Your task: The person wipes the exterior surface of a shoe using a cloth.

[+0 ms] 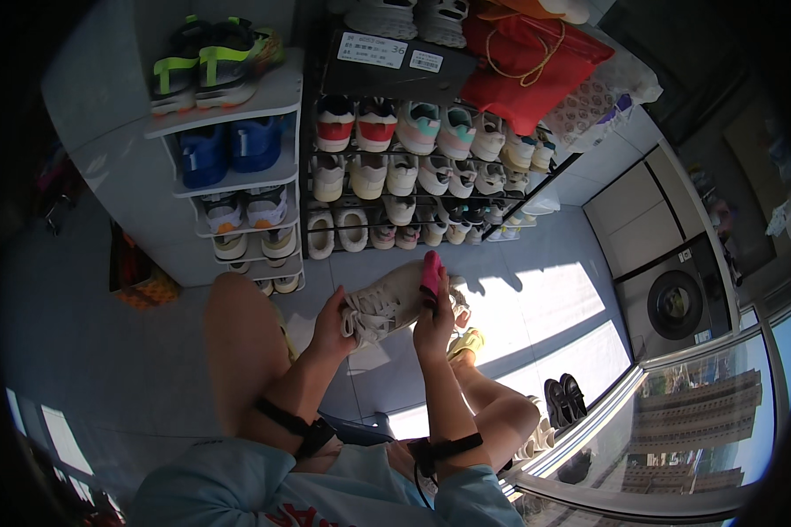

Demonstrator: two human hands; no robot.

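My left hand (335, 321) grips a white lace-up sneaker (395, 298) at its heel end, close to the loosely tied laces. The shoe is held above the floor between my knees, its toe pointing right. In my right hand (434, 324) is a bright pink handled object (430, 273), perhaps a small brush, held upright against the toe. Its working side is hidden, so I cannot tell exactly what it is. Just beyond the toe, partly behind my right hand, another pale shoe or similar item (460, 296) shows.
A black shoe rack (306, 197) full of sneakers stands ahead, beside a white tiered shelf (231, 179) with more shoes. A shoe box (395, 69) and red bag (534, 59) top the rack. Black shoes (565, 400) lie by the window at right; a washing machine (674, 304) stands beyond.
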